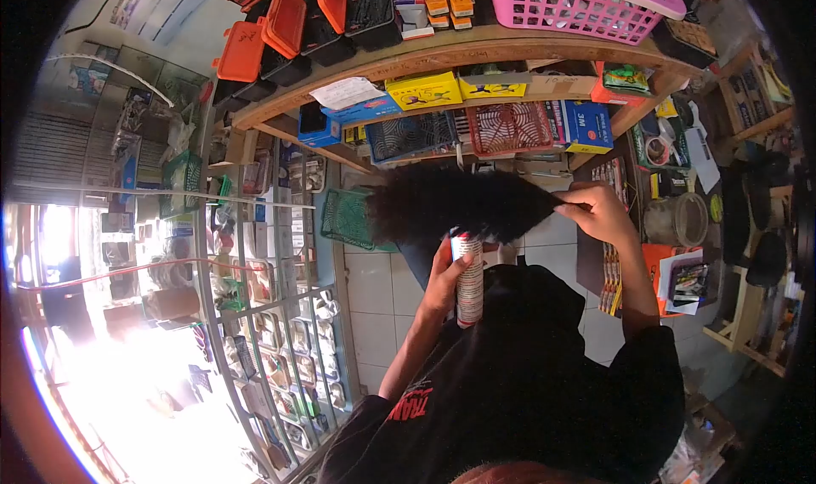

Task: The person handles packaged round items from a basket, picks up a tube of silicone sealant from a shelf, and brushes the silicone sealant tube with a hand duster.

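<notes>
A black, fluffy duster [459, 202] lies sideways in front of my body, its bushy head tapering to a point at the right. My left hand [449, 273] is closed around its pale, ring-striped handle [469, 290], which points down toward my shirt. At the tapered end, the fingers of my right hand [602, 215] pinch the tip of the black fibres. Where the handle meets the head is partly covered by the fibres and my left thumb.
A wooden shelf [442, 52] with orange-lidded bins [285, 27], a pink basket [578, 10] and boxes stands ahead. Below it is a green basket [344, 216]. Glass display shelving [285, 348] runs along the left. A clear tub [676, 220] is at the right.
</notes>
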Demonstrator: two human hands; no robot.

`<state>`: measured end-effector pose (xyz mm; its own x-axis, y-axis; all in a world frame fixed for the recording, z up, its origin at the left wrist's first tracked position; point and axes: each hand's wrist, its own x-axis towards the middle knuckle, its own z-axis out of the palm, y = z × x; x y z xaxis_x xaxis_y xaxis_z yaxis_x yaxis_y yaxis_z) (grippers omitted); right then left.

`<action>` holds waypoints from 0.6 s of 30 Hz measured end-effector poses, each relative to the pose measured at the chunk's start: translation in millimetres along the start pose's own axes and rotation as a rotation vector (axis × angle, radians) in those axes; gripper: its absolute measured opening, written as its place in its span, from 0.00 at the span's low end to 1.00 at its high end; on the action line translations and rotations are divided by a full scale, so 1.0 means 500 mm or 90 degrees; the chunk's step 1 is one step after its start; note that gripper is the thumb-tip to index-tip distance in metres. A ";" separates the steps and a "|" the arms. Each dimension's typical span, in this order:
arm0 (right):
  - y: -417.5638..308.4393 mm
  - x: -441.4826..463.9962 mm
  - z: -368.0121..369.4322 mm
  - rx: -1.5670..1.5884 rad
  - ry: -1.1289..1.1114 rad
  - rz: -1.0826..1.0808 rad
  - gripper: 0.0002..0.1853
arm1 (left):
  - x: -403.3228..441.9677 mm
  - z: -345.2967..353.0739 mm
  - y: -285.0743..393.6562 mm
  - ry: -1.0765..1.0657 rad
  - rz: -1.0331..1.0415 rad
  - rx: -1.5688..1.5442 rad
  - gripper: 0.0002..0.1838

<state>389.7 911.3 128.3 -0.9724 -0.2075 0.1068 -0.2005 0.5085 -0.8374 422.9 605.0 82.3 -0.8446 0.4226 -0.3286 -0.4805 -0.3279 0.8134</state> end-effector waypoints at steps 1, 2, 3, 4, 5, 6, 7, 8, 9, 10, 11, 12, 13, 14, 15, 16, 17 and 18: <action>-0.004 0.000 -0.002 -0.001 0.014 0.024 0.09 | 0.000 0.004 0.004 0.000 0.010 0.004 0.30; -0.007 0.001 -0.002 -0.002 0.027 0.048 0.09 | 0.001 0.008 0.008 0.000 0.020 0.007 0.30; -0.009 0.003 0.000 -0.005 0.045 0.053 0.09 | 0.003 0.010 0.003 0.025 0.033 0.023 0.30; -0.010 0.007 0.002 -0.008 0.063 0.058 0.10 | 0.002 -0.001 -0.002 0.022 0.007 0.015 0.29; -0.010 0.010 0.003 -0.012 0.082 0.064 0.10 | 0.000 -0.015 -0.007 0.019 -0.019 0.007 0.28; -0.005 0.010 0.000 -0.016 0.009 0.075 0.10 | -0.002 -0.024 -0.012 0.016 -0.044 0.000 0.27; 0.004 0.008 -0.007 -0.021 -0.063 0.086 0.10 | -0.003 -0.027 -0.017 0.038 -0.054 -0.016 0.26; 0.009 0.008 -0.008 -0.025 -0.137 0.098 0.11 | -0.004 -0.026 -0.021 0.060 -0.064 -0.033 0.26; 0.009 0.006 -0.004 -0.015 -0.117 0.078 0.11 | -0.005 -0.026 -0.024 0.082 -0.074 -0.050 0.25; 0.007 0.005 0.003 -0.004 -0.096 0.058 0.11 | -0.004 -0.029 -0.024 0.075 -0.072 -0.052 0.25; 0.006 0.005 0.009 0.006 -0.075 0.038 0.11 | -0.003 -0.032 -0.023 0.069 -0.069 -0.056 0.24; 0.008 0.007 0.016 0.009 -0.035 0.038 0.10 | -0.002 -0.033 -0.024 0.064 -0.068 -0.060 0.24; 0.012 0.010 0.025 0.013 0.005 0.040 0.10 | -0.003 -0.032 -0.023 0.067 -0.068 -0.054 0.24; 0.014 0.011 0.030 0.017 0.045 0.041 0.09 | -0.003 -0.028 -0.021 0.069 -0.067 -0.047 0.24; 0.017 0.012 0.026 0.011 -0.004 0.055 0.09 | -0.003 -0.023 -0.018 0.072 -0.066 -0.040 0.24; 0.021 0.014 0.018 0.006 -0.052 0.069 0.09 | -0.003 -0.016 -0.012 0.068 -0.053 -0.022 0.24; 0.021 0.016 0.013 0.000 -0.100 0.083 0.09 | -0.002 -0.009 -0.005 0.065 -0.040 -0.003 0.24; 0.016 0.017 0.010 0.009 -0.105 0.088 0.10 | -0.002 -0.005 -0.003 0.061 -0.028 0.016 0.24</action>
<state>380.3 909.4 119.8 -0.9576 -0.2709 -0.0979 -0.0637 0.5307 -0.8452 423.9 602.8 80.5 -0.8424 0.3523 -0.4078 -0.5124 -0.2893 0.8085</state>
